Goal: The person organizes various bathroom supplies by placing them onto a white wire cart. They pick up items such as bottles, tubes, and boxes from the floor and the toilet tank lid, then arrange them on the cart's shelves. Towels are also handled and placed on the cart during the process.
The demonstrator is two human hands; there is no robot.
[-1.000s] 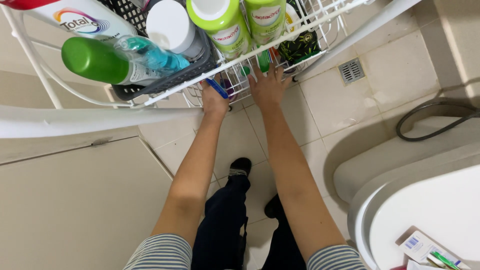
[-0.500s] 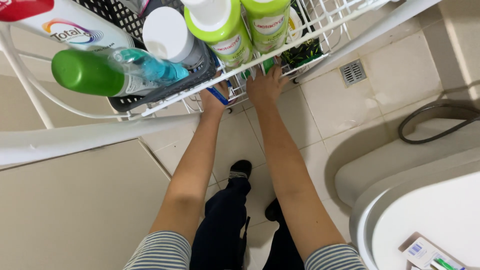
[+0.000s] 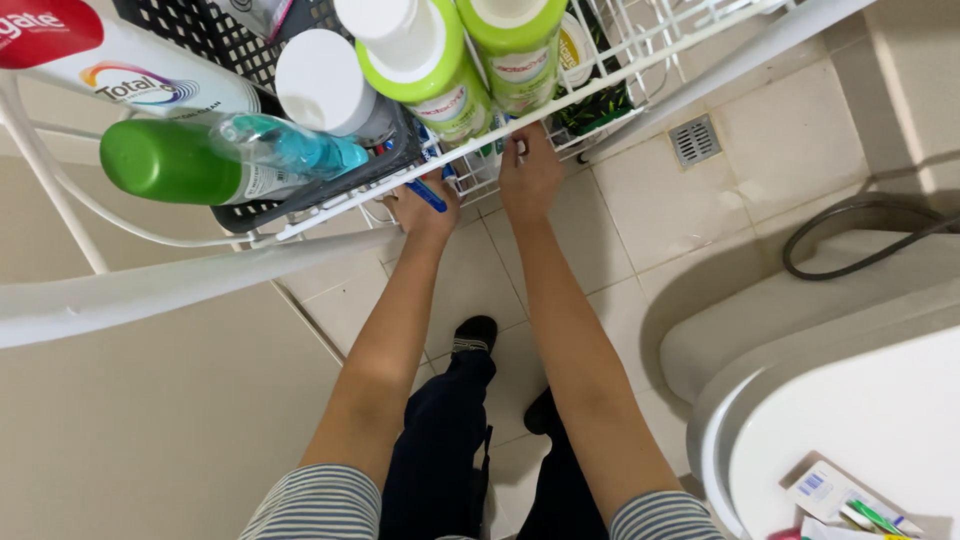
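Both hands reach under a white wire rack [image 3: 640, 85]: left hand [image 3: 420, 205] grasping a blue pen [image 3: 428, 194], right hand [image 3: 530, 175] gripping the rack's front edge, beneath green bottles [image 3: 440, 60].

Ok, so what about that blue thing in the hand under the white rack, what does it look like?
The blue thing is a thin, stick-like piece, bright blue and looks like plastic. Only a short length shows, slanting down to the right. The left hand grips it from below, right under the rim of the white wire rack, so its upper end is hidden behind the wires and the dark basket. What kind of thing it is cannot be told. The right hand is beside it, not touching it.
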